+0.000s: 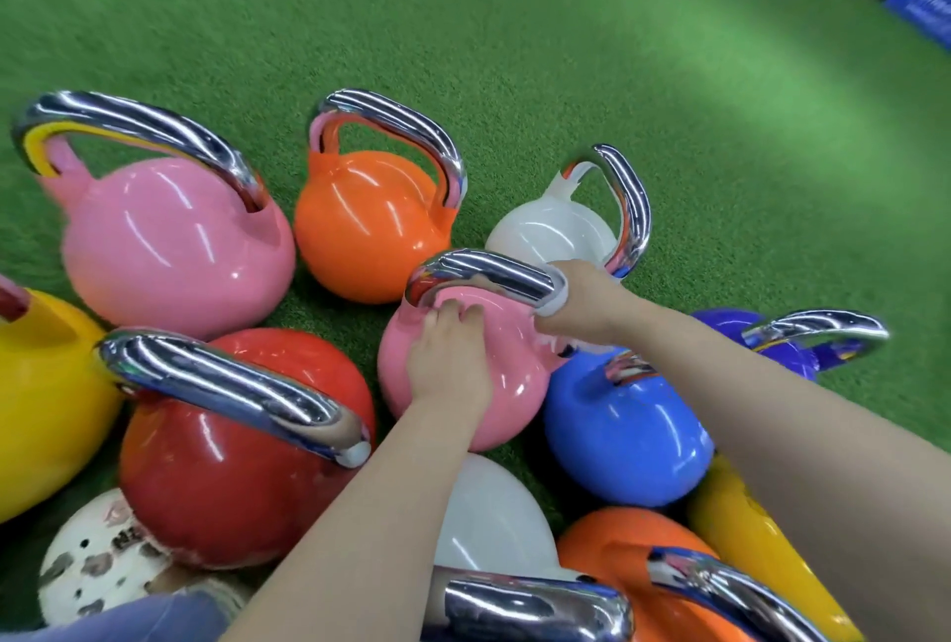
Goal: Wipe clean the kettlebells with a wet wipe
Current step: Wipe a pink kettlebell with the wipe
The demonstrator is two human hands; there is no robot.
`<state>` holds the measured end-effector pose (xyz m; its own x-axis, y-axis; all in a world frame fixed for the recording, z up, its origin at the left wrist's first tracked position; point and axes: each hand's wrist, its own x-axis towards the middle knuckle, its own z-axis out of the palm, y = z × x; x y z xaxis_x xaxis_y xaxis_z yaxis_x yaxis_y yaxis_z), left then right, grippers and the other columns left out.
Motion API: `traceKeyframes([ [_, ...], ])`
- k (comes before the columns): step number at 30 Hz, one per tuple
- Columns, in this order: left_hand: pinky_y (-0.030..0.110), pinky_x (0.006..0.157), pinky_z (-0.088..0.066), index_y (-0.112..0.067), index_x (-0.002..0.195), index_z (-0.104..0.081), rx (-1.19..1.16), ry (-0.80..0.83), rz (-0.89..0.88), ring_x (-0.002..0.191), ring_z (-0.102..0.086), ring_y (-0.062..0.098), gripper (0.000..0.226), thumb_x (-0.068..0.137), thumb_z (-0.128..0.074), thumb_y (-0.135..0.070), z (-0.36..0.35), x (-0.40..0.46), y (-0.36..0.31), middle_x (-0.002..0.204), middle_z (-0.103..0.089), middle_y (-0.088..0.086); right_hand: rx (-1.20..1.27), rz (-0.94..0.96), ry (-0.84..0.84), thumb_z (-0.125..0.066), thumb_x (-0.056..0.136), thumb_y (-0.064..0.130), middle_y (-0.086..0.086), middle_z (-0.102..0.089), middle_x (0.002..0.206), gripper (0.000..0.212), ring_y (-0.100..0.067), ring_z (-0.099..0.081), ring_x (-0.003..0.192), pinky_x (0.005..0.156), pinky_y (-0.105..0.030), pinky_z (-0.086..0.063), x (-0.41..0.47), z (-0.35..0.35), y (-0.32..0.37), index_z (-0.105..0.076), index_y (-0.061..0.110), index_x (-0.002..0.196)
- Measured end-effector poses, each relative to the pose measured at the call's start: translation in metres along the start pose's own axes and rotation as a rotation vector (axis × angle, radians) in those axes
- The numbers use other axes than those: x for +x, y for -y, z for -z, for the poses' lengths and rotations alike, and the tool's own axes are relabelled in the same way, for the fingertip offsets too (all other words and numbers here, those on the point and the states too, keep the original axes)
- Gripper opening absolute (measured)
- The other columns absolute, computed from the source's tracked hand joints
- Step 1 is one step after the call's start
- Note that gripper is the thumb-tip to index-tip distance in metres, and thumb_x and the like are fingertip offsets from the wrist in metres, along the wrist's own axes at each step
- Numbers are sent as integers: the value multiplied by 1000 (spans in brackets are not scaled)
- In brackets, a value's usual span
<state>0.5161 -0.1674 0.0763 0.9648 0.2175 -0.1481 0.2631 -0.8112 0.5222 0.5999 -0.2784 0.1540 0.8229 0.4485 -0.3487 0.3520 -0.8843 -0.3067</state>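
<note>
Centrally, on green turf [566,49] among other kettlebells, stood the small pink kettlebell [494,384]. Left hand [447,358] rested on its body, fingertips curled beneath the chrome handle [483,273]. Right hand [581,301] clenched a white wet wipe [553,304] around the handle's right end.

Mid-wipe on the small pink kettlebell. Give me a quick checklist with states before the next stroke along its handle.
1. Wet wipe in right hand: ok, white material wrapped at the handle's right end.
2. Left hand steadying the small pink kettlebell: ok, resting on its body.
3. Chrome handle free to wipe leftward: ok.
4. Kettlebell upright on turf: ok.
5. Clearance from blue kettlebell: not ok, crowded against it.
6. Wipe wetness: cannot tell.
</note>
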Motion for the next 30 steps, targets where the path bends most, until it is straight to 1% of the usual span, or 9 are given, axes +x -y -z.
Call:
traceKeyframes([
  [3,31,95,-37,-20,135,-39,-7,-9,-3,127,-33,23,53,85,-55,-11,-1,0,2,139,-35,2,80,-49,294,-60,75,3,-6,-65,69,14,-20,-61,63,58,-23,-48,9,15,5,-56,16,71],
  [6,31,95,-37,-23,134,-39,-7,-10,-6,127,-33,21,55,84,-58,-13,-2,1,4,139,-35,0,231,-118,525,-58,78,-6,-10,-65,65,20,-16,-58,50,46,-18,-43,15,26,6,-64,10,68],
  [9,30,97,-37,-25,134,-39,-2,-17,-4,128,-33,21,57,83,-61,-16,-1,4,5,139,-35,-1,247,-123,567,-63,72,1,-16,-61,67,9,-22,-52,54,51,-26,-39,19,26,3,-63,9,68],
  [12,31,96,-37,-26,135,-38,-8,-11,6,130,-30,20,57,84,-60,-16,-2,4,4,140,-34,-1,227,-68,285,-64,69,6,-6,-58,65,13,-23,-53,61,56,-25,-43,12,13,0,-58,13,78],
  [14,31,93,-39,-26,135,-39,-14,-4,12,129,-30,20,56,84,-60,-16,-2,3,4,140,-34,-1,117,-39,-75,-56,76,8,4,-50,60,18,-21,-53,60,53,-26,-41,1,-8,3,-47,22,69],
  [17,30,91,-39,-27,134,-39,-41,18,-7,127,-31,18,62,80,-67,-18,-2,2,7,140,-34,-4,86,-209,-563,-53,83,19,5,-44,61,22,-27,-45,64,57,-32,-36,-9,-44,9,-35,20,70],
  [19,30,93,-38,-28,135,-39,-70,33,-24,127,-31,17,66,78,-70,-19,-1,0,10,140,-34,-6,122,-318,-660,-52,84,19,4,-44,66,18,-26,-42,65,58,-30,-32,-5,-55,6,-37,19,76],
  [25,22,107,-21,-27,141,-34,-120,44,-90,135,-25,15,74,77,-72,-29,0,-5,20,150,-27,-9,22,-66,-327,-49,79,25,5,-40,59,23,-25,-46,65,58,-28,-33,-2,-29,-3,-32,23,63],
  [30,24,109,-23,-23,142,-32,-175,57,-63,136,-24,16,74,79,-70,-22,-2,-6,19,152,-25,-7,-218,-73,40,-54,79,13,3,-46,62,25,-24,-51,66,50,-24,-35,14,-1,26,-39,24,62],
])
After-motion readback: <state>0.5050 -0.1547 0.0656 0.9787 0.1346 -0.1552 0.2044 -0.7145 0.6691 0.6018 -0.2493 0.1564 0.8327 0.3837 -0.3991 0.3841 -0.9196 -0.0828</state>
